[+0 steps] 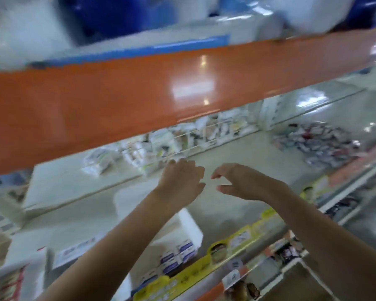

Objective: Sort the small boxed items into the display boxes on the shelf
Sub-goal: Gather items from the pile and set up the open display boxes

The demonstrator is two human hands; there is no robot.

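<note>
Reaching in over the shelf, both bare forearms extend from the lower frame edge; the whole view is motion-blurred. Nearest: yellow price-tag strip (191, 274) along the shelf's front lip. Just behind it, under the left forearm, a white display box (189, 227) stands on the shelf, holding small boxed items (178, 255) with blue-and-white faces, packed at its front end. Further in, left hand (180, 179) is above the pale shelf surface (237, 211), fingers extended and loosely together, pointing toward the back; nothing visible in it. Right hand (241, 183) sits just beside it, close but apart, thumb and fingers curved into an open claw facing the left hand; whether anything lies between thumb and fingertips cannot be told through the blur. Behind the hands, a wire rack (195, 137) of white packets runs along the back. Far right, a heap of small mixed packets (319, 142). Overhead, a glossy orange shelf beam (139, 90) crosses the frame diagonally.
</note>
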